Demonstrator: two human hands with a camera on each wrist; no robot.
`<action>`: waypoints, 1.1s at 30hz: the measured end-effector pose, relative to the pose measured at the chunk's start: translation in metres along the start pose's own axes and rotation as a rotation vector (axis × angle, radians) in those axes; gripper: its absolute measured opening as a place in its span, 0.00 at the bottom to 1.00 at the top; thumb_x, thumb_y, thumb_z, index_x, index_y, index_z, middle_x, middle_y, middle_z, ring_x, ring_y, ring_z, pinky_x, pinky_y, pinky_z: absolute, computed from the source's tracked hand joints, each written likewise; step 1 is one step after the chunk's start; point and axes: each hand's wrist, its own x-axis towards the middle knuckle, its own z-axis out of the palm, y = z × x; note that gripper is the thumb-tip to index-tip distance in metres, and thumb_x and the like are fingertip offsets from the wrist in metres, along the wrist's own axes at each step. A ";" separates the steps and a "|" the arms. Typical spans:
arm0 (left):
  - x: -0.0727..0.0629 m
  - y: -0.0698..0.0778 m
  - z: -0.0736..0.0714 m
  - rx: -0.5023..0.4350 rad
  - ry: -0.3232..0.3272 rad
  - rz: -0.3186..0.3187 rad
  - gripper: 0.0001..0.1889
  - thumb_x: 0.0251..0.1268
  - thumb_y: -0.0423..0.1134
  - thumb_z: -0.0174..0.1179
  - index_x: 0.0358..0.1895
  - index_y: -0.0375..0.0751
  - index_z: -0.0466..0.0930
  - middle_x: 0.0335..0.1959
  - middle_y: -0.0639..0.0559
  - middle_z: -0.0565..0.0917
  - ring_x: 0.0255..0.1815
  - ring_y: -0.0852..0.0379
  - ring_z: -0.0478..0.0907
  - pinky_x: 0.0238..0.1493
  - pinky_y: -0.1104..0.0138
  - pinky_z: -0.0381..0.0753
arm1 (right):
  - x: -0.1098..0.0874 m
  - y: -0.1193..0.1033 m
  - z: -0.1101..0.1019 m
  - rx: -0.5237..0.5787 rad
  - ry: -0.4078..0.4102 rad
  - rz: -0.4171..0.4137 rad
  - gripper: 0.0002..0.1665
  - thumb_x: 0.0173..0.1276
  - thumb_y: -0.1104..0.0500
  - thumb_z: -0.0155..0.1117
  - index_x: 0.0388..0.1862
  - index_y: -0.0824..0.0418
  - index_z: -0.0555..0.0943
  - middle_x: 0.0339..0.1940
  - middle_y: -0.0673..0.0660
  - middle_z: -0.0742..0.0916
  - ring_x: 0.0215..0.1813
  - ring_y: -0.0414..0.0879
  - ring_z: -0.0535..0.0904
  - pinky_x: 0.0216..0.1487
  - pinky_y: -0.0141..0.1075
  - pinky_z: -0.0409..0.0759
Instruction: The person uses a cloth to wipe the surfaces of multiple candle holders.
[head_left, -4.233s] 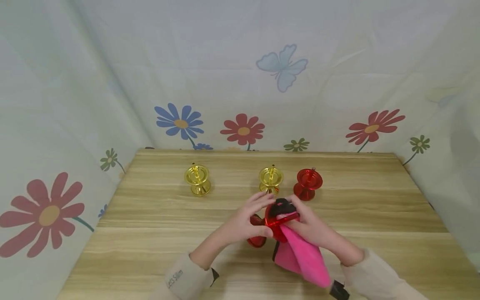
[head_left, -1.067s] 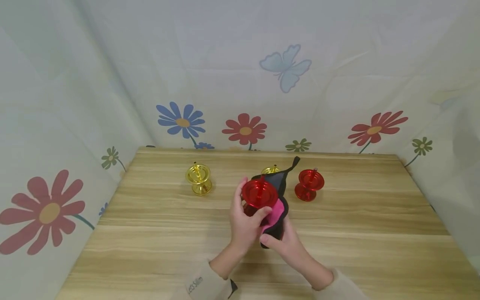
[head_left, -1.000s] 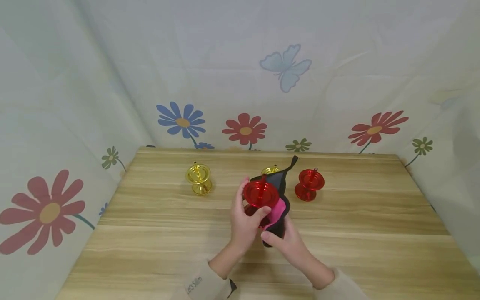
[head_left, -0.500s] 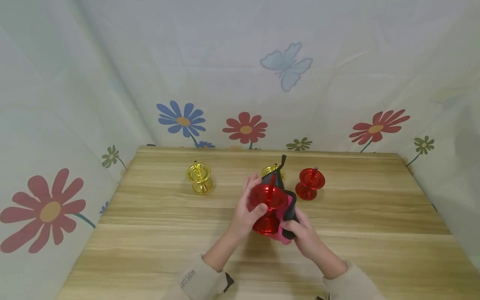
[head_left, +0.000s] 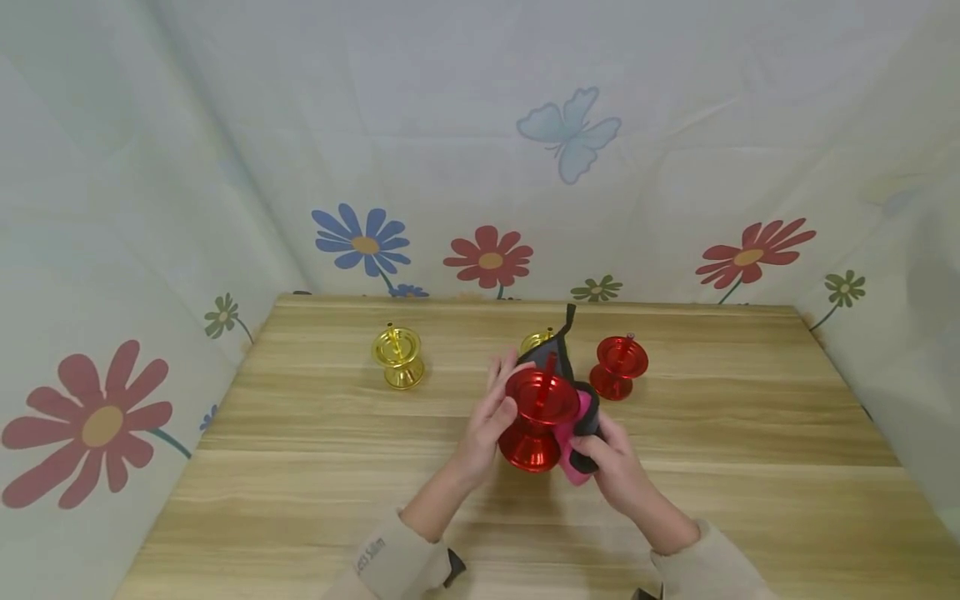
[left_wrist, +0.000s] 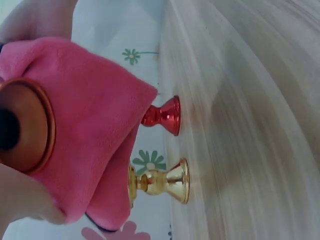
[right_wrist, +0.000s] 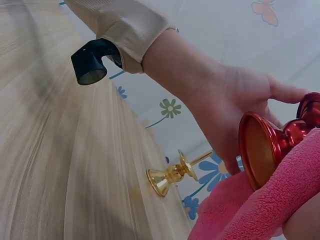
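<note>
A shiny red candle holder (head_left: 531,446) with a dish and a central spike is held above the table, nearly upright. My left hand (head_left: 480,435) holds it from the left, thumb at the dish and fingers along its far side. On the other side, my right hand (head_left: 618,468) grips a pink and black cloth (head_left: 576,465), which lies against the holder. In the right wrist view, the holder's hollow base (right_wrist: 260,152) shows beside the cloth (right_wrist: 270,205). The cloth hides part of the holder's stem.
A gold candle holder (head_left: 403,368) stands at the left on the wooden table (head_left: 300,492). Another gold one (head_left: 534,340) is partly hidden behind the cloth. To its right stands a second red candle holder (head_left: 617,362). A flowered curtain (head_left: 420,125) hangs behind the table.
The red candle holder, tipped sideways about four seconds ago, is now nearly upright. The cloth has moved round to its right side. Over the last half second, my left fingers have shifted slightly on it.
</note>
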 end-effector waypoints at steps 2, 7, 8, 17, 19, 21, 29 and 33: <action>0.001 0.003 -0.002 0.024 -0.012 -0.021 0.30 0.62 0.58 0.43 0.64 0.48 0.60 0.71 0.55 0.44 0.71 0.55 0.28 0.65 0.43 0.33 | -0.001 0.000 -0.001 0.005 0.018 0.018 0.21 0.59 0.72 0.41 0.42 0.50 0.72 0.33 0.45 0.76 0.35 0.36 0.71 0.36 0.27 0.72; 0.001 0.018 -0.002 0.151 0.159 -0.023 0.23 0.61 0.47 0.52 0.58 0.40 0.69 0.66 0.47 0.62 0.69 0.51 0.50 0.66 0.47 0.48 | -0.001 0.000 -0.005 -0.072 0.065 0.055 0.17 0.60 0.72 0.41 0.44 0.57 0.72 0.33 0.46 0.76 0.36 0.38 0.72 0.37 0.28 0.74; 0.000 0.021 -0.001 0.198 0.191 -0.016 0.22 0.61 0.45 0.53 0.57 0.39 0.70 0.64 0.46 0.65 0.68 0.50 0.54 0.65 0.47 0.50 | -0.001 0.000 -0.005 -0.104 0.075 0.061 0.17 0.60 0.71 0.41 0.45 0.61 0.71 0.33 0.47 0.76 0.35 0.39 0.73 0.37 0.29 0.75; -0.007 0.032 0.007 0.476 0.179 -0.026 0.29 0.59 0.51 0.54 0.62 0.43 0.64 0.65 0.47 0.63 0.68 0.47 0.54 0.56 0.46 0.66 | 0.001 -0.001 -0.005 -0.228 0.139 0.045 0.15 0.60 0.73 0.42 0.44 0.68 0.72 0.33 0.49 0.78 0.35 0.39 0.74 0.36 0.30 0.76; -0.007 0.028 0.005 0.391 0.140 -0.043 0.29 0.60 0.51 0.53 0.63 0.44 0.62 0.67 0.46 0.59 0.68 0.47 0.51 0.59 0.46 0.62 | 0.002 0.000 -0.005 -0.145 0.158 0.054 0.17 0.58 0.73 0.43 0.41 0.60 0.74 0.32 0.47 0.78 0.35 0.38 0.73 0.36 0.29 0.75; -0.006 0.025 0.001 0.295 0.076 -0.069 0.29 0.61 0.51 0.51 0.64 0.46 0.60 0.69 0.48 0.54 0.70 0.48 0.46 0.62 0.45 0.57 | 0.003 0.000 -0.006 -0.045 0.163 0.060 0.19 0.58 0.73 0.43 0.38 0.54 0.76 0.31 0.45 0.78 0.35 0.36 0.73 0.36 0.27 0.75; 0.003 0.017 -0.016 0.194 -0.091 -0.171 0.27 0.61 0.53 0.49 0.64 0.54 0.61 0.70 0.60 0.51 0.72 0.55 0.30 0.62 0.39 0.45 | 0.004 0.001 -0.012 0.125 0.099 0.074 0.23 0.59 0.73 0.40 0.38 0.50 0.76 0.35 0.44 0.79 0.37 0.35 0.73 0.38 0.26 0.75; 0.002 0.021 -0.012 0.312 0.070 -0.141 0.25 0.59 0.50 0.54 0.58 0.44 0.69 0.64 0.52 0.65 0.71 0.50 0.44 0.62 0.41 0.50 | 0.004 0.002 -0.013 0.055 0.169 0.114 0.22 0.59 0.73 0.42 0.38 0.49 0.76 0.35 0.45 0.78 0.38 0.37 0.72 0.38 0.26 0.75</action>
